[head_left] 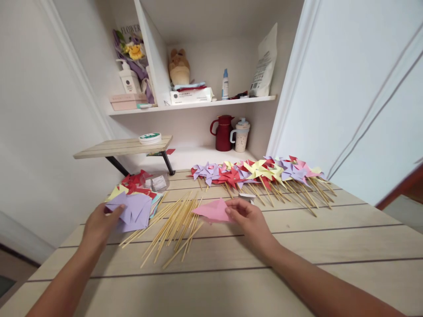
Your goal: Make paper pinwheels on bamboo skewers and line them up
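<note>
My right hand (249, 218) pinches a pink paper piece (213, 210) by its right corner, above the table near the sticks. On the left, my left hand (104, 222) has its thumb over purple cut paper (134, 211) at the front of a stack of coloured paper; its fingertips are partly hidden behind the paper. Between my hands lies a loose spread of thin wooden sticks (175, 224). Red paper pieces (134, 181) and a yellow one (117, 192) lie behind the purple paper.
Finished paper pinwheels (261, 171) on sticks are heaped along the back right. A clear container (157, 182) with small white packets stands behind the paper stack. A small raised wooden stand (125, 147) rises at back left. A red jug (224, 134) and a cup (242, 136) stand behind.
</note>
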